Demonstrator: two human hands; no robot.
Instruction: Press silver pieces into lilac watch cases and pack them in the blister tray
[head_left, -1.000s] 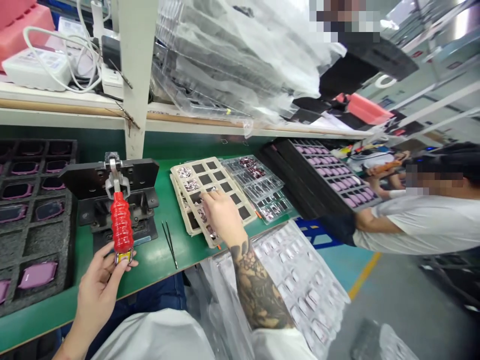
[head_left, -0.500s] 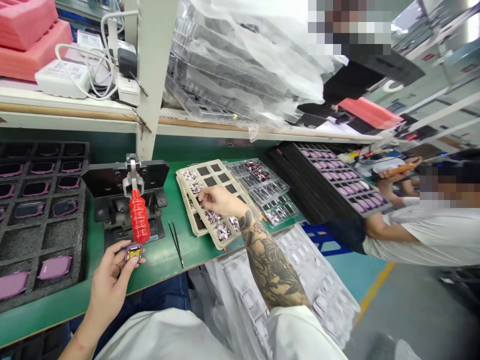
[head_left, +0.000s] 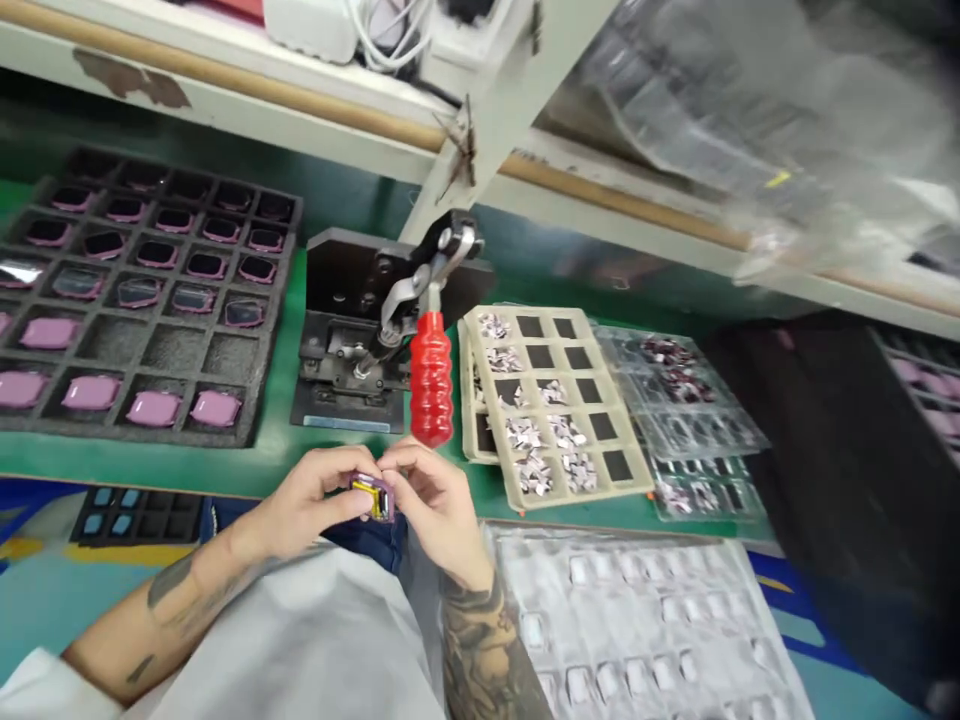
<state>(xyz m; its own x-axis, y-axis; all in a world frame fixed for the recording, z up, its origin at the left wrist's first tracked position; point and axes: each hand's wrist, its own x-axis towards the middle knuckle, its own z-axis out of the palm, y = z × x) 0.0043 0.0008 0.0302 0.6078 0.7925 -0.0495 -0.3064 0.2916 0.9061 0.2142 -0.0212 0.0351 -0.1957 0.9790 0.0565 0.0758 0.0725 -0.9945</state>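
Observation:
A small purple watch case [head_left: 388,503] with a yellow and dark inside sits between the thumb and fingers of my left hand [head_left: 315,500], close to the bench's front edge. My right hand [head_left: 435,500] is closed in a pinch at the case's upper right side, touching it; whatever its fingertips hold is too small to make out. Just above my hands hangs the red handle [head_left: 431,385] of a toggle clamp on a black fixture [head_left: 349,370]. Right of the clamp lies a beige compartment tray [head_left: 645,480] with heaps of small shiny pieces in several cells.
A black foam tray [head_left: 259,400] of purple watch cases lies at left. Clear plastic trays [head_left: 697,440] stand right of the beige tray. A white moulded tray [head_left: 637,630] lies below the bench edge. A shelf post [head_left: 510,90] rises behind the clamp.
My right hand has left the beige tray and come over to the watch case in my left hand. The view has swung left and closer. The black tweezers are no longer visible.

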